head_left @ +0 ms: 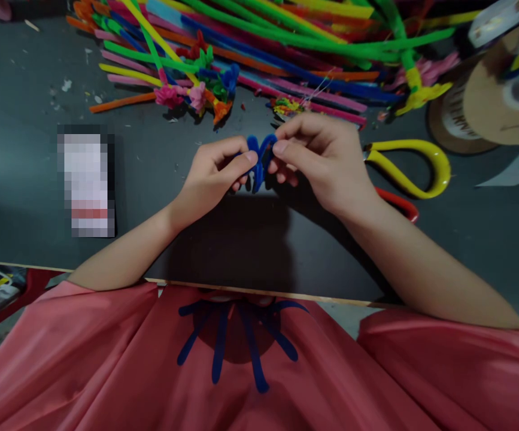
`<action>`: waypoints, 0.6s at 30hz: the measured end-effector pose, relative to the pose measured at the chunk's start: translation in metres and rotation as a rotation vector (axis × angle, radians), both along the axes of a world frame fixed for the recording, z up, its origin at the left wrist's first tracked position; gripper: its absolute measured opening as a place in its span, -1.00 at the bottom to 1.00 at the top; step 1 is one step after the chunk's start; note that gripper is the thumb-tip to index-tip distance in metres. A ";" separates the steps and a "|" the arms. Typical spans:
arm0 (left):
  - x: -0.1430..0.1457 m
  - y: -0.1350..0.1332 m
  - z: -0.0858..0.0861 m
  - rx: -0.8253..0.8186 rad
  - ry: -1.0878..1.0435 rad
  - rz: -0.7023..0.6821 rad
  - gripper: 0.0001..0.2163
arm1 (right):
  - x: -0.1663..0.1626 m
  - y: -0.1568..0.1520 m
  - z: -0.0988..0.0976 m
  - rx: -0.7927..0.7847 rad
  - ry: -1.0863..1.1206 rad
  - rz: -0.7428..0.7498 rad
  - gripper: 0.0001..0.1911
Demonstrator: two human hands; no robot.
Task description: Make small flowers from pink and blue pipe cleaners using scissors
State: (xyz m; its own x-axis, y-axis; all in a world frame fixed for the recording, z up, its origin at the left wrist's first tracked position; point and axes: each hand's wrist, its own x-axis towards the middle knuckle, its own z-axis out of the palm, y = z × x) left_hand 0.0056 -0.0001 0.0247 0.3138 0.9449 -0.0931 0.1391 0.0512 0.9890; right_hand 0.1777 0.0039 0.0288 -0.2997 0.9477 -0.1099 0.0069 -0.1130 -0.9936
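Observation:
A blue pipe cleaner, bent into small loops, is held up between my two hands over the table. My left hand is closed, its thumb and forefinger pinching the left loop. From the other side my right hand pinches the top of the right loop, its other fingers curled beneath. Several more blue pipe cleaners lie fanned out on the pink cloth over my lap.
Many coloured pipe cleaners lie across the back, some twisted into flower shapes. Pliers with yellow and red handles rest right of my right hand, near a cardboard spool. A phone, its screen blurred, lies at left.

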 end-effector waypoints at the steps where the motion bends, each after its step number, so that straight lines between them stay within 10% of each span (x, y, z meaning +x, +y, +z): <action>1: 0.000 0.000 0.001 0.000 0.006 -0.008 -0.71 | 0.000 0.000 -0.001 -0.013 0.032 0.011 -0.73; 18: -0.005 0.003 0.002 -0.098 -0.126 -0.093 -0.70 | 0.001 -0.004 -0.008 0.013 0.154 0.078 -0.65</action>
